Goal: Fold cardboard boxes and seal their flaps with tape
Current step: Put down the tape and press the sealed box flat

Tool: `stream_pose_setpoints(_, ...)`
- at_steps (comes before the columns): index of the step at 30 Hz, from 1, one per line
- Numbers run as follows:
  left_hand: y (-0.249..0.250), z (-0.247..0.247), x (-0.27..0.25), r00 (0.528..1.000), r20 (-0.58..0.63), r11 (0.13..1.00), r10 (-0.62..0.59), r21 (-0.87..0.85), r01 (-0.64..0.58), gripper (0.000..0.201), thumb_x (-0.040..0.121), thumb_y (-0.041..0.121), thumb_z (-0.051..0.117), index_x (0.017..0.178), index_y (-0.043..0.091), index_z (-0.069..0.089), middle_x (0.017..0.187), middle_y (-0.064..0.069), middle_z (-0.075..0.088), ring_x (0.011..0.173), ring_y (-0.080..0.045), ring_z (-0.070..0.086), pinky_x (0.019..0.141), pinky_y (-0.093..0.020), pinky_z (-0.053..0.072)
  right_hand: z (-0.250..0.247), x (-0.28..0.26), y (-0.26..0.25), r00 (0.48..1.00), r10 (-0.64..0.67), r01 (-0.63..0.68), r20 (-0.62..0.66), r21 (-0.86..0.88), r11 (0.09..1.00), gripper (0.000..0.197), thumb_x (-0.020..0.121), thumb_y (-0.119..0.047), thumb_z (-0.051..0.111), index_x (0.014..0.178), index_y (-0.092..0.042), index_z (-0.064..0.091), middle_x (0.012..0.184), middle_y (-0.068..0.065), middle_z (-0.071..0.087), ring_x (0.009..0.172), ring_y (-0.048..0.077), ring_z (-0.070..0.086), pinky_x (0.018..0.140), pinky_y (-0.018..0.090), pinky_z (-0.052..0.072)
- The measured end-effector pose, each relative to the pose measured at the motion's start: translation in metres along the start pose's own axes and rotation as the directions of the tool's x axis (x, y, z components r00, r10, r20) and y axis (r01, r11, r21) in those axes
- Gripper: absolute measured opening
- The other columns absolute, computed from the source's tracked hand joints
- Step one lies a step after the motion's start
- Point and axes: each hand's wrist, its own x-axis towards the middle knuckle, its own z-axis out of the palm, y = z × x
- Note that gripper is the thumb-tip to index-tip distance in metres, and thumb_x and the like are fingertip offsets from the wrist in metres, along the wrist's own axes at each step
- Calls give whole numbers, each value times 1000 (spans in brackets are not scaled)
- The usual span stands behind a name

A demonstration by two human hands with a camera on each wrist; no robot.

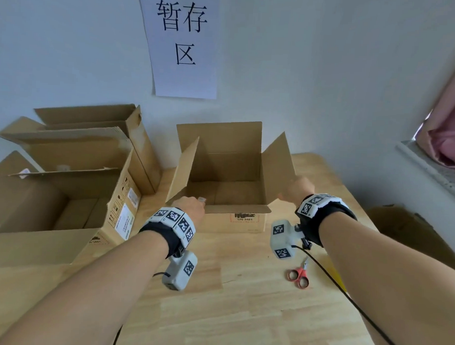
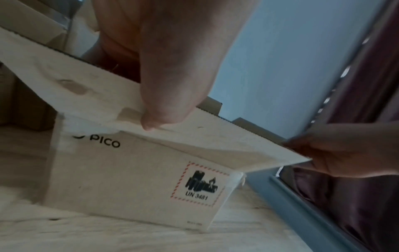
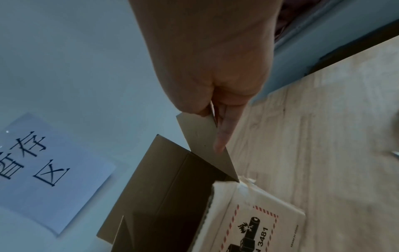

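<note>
An open cardboard box (image 1: 245, 223) marked "UN 3481" stands on the wooden table (image 1: 242, 314) in front of me, with its top flaps up. My left hand (image 1: 191, 206) grips the left end of the near flap (image 2: 215, 141); the thumb lies on the outside and the fingers are hidden behind the card. My right hand (image 1: 296, 190) pinches the near corner of the right side flap (image 3: 205, 136) between thumb and finger. The far and left flaps stand free. No tape is in view.
Several open cardboard boxes (image 1: 73, 192) crowd the left side of the table, up to the wall. Red-handled scissors (image 1: 299, 274) lie near my right forearm. A brown object (image 1: 400, 224) sits off the table's right edge. A paper sign (image 1: 184, 41) hangs on the wall.
</note>
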Motion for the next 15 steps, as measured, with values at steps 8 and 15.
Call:
stream_pose_setpoints(8, -34, -1, 32, 992, -31, 991, -121, -57, 119, 42, 95, 5, 33, 133, 12, 48, 120, -10, 60, 107, -28, 60, 76, -33, 45, 29, 19, -57, 957, -289, 288, 0, 82, 954, 58, 92, -7, 47, 141, -34, 30, 138, 11, 32, 73, 10, 46, 67, 22, 40)
stream_pose_setpoints(15, -67, -3, 72, 989, -34, 985, -144, -105, 140, 49, 93, 2, 35, 140, 15, 40, 119, -10, 59, 104, -27, 61, 71, -32, 45, 50, 44, -84, 934, -334, 342, 123, -48, 939, 50, 92, -12, 50, 139, -21, 37, 144, 7, 28, 90, 16, 48, 76, 25, 40)
